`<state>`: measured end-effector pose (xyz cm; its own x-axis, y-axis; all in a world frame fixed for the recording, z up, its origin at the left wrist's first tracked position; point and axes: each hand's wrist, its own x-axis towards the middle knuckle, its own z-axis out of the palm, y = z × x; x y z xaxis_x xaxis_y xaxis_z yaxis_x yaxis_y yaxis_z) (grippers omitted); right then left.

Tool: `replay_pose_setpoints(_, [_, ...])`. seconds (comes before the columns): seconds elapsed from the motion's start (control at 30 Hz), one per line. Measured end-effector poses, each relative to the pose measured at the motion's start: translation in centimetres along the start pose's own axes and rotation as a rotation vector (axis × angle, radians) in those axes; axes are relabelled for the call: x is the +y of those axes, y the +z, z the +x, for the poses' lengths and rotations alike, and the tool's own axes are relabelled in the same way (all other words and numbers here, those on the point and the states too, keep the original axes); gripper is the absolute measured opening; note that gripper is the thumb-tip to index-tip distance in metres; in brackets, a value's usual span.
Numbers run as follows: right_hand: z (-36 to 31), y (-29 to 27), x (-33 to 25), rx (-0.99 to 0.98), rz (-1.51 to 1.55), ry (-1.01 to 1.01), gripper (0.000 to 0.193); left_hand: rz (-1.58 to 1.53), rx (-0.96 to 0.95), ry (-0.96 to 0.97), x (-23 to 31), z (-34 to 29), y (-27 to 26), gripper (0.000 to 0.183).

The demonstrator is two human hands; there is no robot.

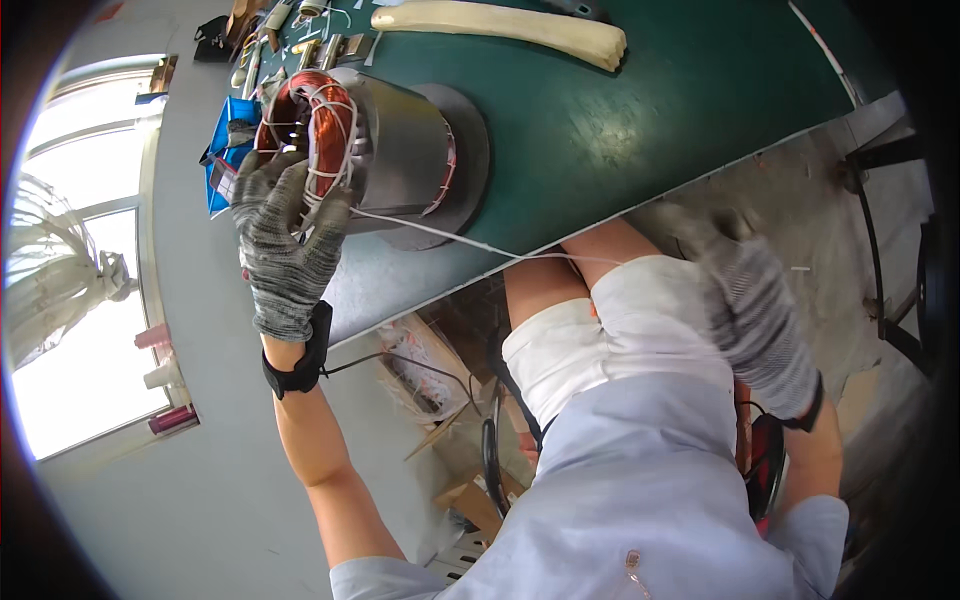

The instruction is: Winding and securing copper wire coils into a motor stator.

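On the near left part of the table lies a motor stator [395, 135] on its side, a grey metal cylinder. Its copper winding [330, 140] faces left and is wrapped with white cord. My left hand [285, 225], in a grey knitted glove, grips the lower edge of this winding, fingers and thumb around it. From beside the thumb, the white cord [430, 231] stretches right past the table edge, over my lap, toward my right hand [750, 290]. That gloved hand is far out to the right, its fingers smeared by motion, with the cord drawn to it.
A long pale rod-like piece [510, 28] lies at the back of the green table [600, 130]. Blue bins [228, 150] and several small tools and parts are at the far left. Below the table stands an open box [425, 375] of scraps. A black chair frame [890, 240] is at right.
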<state>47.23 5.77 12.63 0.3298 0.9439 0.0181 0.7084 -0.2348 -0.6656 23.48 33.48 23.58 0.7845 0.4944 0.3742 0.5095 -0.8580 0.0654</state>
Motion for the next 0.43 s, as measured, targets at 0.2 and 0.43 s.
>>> replay_pose_setpoints(0.2, [11.4, 3.0, -9.6, 0.409, 0.469, -0.476, 0.025, -0.122, -0.077, -0.048, 0.2, 0.1, 0.3, 0.034])
replay_pose_setpoints(0.43, [14.4, 7.3, -12.5, 0.384, 0.385, -0.491, 0.027, 0.039, -0.021, -0.046, 1.6, 0.8, -0.4, 0.042])
